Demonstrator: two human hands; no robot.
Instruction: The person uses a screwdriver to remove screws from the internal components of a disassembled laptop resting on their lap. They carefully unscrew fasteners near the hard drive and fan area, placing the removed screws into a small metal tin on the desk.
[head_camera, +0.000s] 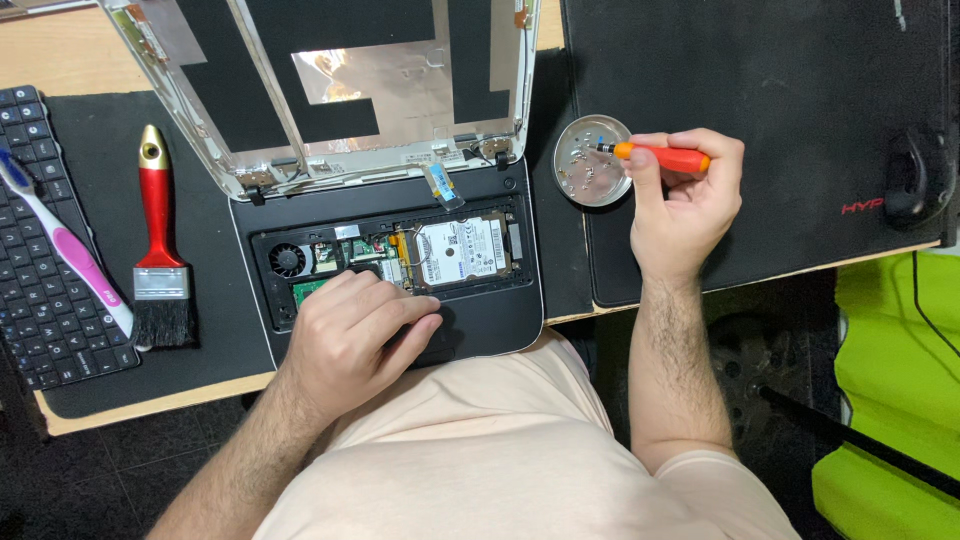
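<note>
Nearest the camera we see one left hand (350, 335) lying knuckles-up on the front edge of one small black opened laptop base (500, 325), fingers curled and pressed together on the casing, pinching nothing we can make out. Inside the base we count one round black cooling fan (287, 261) at the left, green circuit boards beside it, and one silver rectangular hard drive (462, 251) at the right, its long axis running left to right. One blue-tipped ribbon cable (441, 185) sticks up just behind the drive.

Left of the base, on one black rectangular mat (100, 160), lies one red-handled paintbrush with a gold cap and black bristles (158, 240), long axis near to far, bristles toward us. Further left, one pink and white toothbrush (70, 250) lies slanted across one loose black keyboard panel (40, 240), head pointing away.

To the right, one right hand (685, 200) pinches one orange-handled screwdriver (655, 155) between thumb and fingers. Its long axis runs left to right, roughly level, and the tip points left, over the rim of one round silver metal dish (585, 175) with small screws in it; we cannot count them. The dish sits just beside the laptop hinge, at the edge of one large black desk mat (760, 100).

Farthest, one silver-framed laptop lid with the screen removed (330, 90) tilts back, showing foil and black backing.
</note>
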